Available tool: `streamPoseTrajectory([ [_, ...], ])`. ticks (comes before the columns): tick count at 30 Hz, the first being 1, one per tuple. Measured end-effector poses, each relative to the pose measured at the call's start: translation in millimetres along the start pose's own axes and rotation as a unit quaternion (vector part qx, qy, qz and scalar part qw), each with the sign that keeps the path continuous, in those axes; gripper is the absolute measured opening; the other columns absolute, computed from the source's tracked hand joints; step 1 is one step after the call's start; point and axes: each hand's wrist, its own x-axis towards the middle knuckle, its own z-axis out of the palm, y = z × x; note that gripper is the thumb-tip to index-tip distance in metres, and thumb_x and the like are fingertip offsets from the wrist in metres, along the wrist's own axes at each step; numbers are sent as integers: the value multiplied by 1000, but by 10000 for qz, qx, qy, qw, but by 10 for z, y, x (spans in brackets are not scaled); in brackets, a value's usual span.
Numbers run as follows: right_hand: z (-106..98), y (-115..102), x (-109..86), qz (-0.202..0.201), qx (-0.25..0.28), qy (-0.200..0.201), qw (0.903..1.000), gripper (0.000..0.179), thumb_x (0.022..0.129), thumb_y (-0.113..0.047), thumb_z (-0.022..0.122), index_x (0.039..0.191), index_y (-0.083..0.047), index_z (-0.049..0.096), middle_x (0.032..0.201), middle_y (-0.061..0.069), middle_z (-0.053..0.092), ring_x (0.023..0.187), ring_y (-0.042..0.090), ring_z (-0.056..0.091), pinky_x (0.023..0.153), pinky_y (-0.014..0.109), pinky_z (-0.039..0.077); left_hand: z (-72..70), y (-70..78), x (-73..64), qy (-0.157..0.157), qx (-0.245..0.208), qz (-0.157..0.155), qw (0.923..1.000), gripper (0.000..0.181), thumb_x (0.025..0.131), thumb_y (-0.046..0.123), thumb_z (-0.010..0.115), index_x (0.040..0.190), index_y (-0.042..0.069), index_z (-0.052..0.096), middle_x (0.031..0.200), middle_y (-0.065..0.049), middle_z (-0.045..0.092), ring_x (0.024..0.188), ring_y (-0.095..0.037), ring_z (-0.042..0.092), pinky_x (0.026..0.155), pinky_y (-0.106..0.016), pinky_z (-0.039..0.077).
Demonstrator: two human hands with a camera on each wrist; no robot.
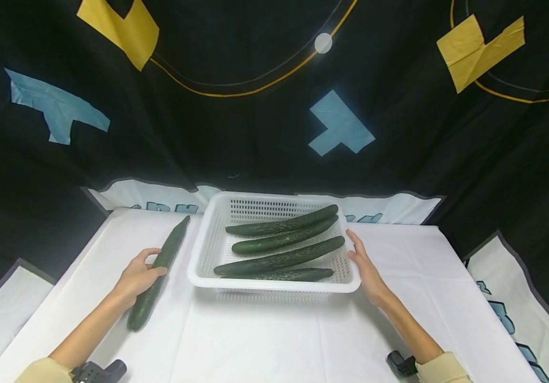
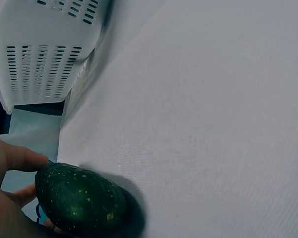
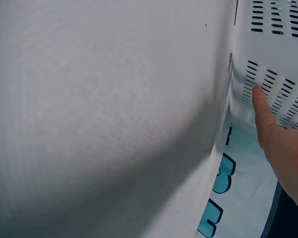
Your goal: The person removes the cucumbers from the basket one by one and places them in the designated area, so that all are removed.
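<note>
On the left of the white table, my left hand (image 1: 138,275) grips a long dark green cucumber (image 1: 159,274) between thumb and fingers. In the left wrist view the cucumber (image 2: 82,198) shows end-on, and part of the left hand (image 2: 10,173) is cut off by the frame. A white perforated plastic basket (image 1: 274,286) stands at the back middle with several cucumbers (image 1: 281,256) lying in it. At the basket's right side is my right hand (image 1: 367,274), its fingers stretched along the wall. The right wrist view has an extended finger (image 3: 262,109) against the slotted wall.
White cloth covers the table (image 1: 255,340). Behind it hangs a black curtain (image 1: 236,143) with yellow and blue patches. A dark wrist device (image 1: 98,371) sits at the left cuff, another (image 1: 400,364) at the right.
</note>
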Motion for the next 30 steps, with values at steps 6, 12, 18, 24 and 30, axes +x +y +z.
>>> streamPoseTrajectory([
  [6, -4, 1, 1, -14, 43, 1, 10000, 56, 109, -23, 21, 161, -14, 2, 166, 14, -1, 150, 36, 2, 116, 58, 7, -62, -26, 23, -72, 22, -93, 9999, 66, 101, 19, 53, 153, -5, 20, 139, -44, 36, 120, -60, 44, 88, -72, 41],
  [12, -7, 1, 1, -3, 50, 32, 10000, 56, 109, -23, 21, 161, -15, 2, 166, 13, 0, 150, 36, 3, 116, 58, 7, -106, -47, 33, -113, 0, -211, 9997, 68, 100, 23, 54, 152, -6, 21, 141, -43, 34, 123, -61, 42, 90, -72, 41],
  [18, -5, -6, 1, 19, -13, 25, 10000, 56, 109, -24, 20, 161, -15, 1, 166, 13, -1, 150, 36, 3, 116, 58, 7, -135, -43, 43, -162, 3, -248, 9996, 71, 100, 24, 54, 153, -7, 18, 141, -44, 33, 124, -61, 41, 92, -72, 40],
  [24, -6, -8, -2, 17, -18, 32, 10000, 56, 109, -24, 20, 161, -14, 1, 166, 14, -1, 150, 37, 2, 116, 58, 7, -156, -29, 58, -224, 41, -250, 9994, 74, 100, 24, 53, 153, -10, 13, 141, -44, 31, 124, -61, 40, 94, -72, 38],
  [30, -1, 3, 2, 57, 49, 35, 10000, 57, 109, -24, 21, 161, -15, 1, 166, 14, -1, 150, 38, 3, 115, 59, 9, -212, 68, 58, -104, 225, -229, 9994, 74, 100, 25, 52, 153, -9, 12, 144, -44, 27, 128, -62, 35, 97, -73, 34],
])
